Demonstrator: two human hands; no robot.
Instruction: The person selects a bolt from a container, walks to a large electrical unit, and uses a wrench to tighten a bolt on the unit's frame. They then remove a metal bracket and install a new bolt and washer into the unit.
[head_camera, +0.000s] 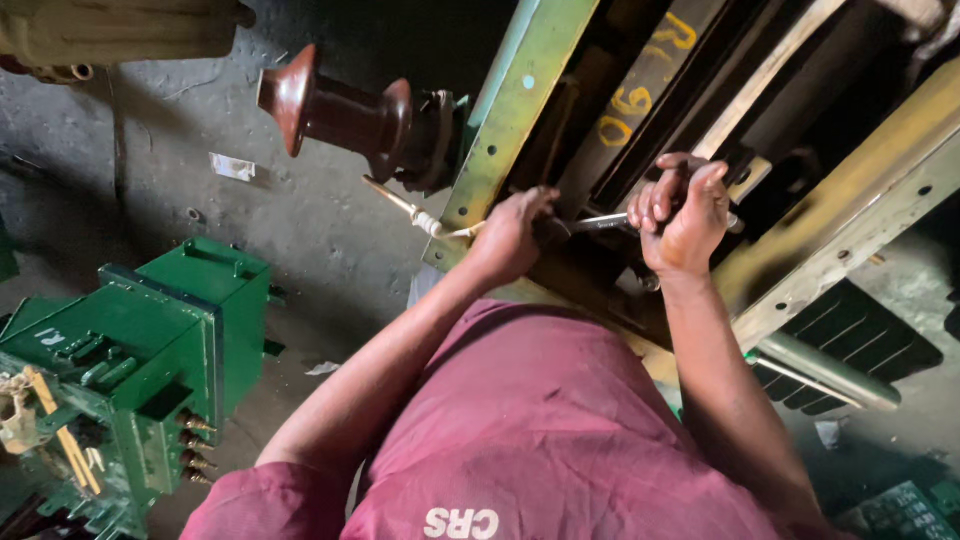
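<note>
Left hand (510, 235) grips our wrench (598, 222) at the frame's (510, 110) edge | right hand (685, 215) clenches its handle | brown insulator (340, 110) close left, little room.

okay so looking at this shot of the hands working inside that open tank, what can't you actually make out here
Head view, all of it:
- Tool ends: its tip is covered by the left hand, its handle by the right hand.
- What the tool bears on: lost in shadow inside the tank frame.
- Right fingers: curled, so the grip beneath is unseen.
- Green box: its lower left is cut off by the picture edge.
- Brown insulator: its mount is in shadow.
</note>
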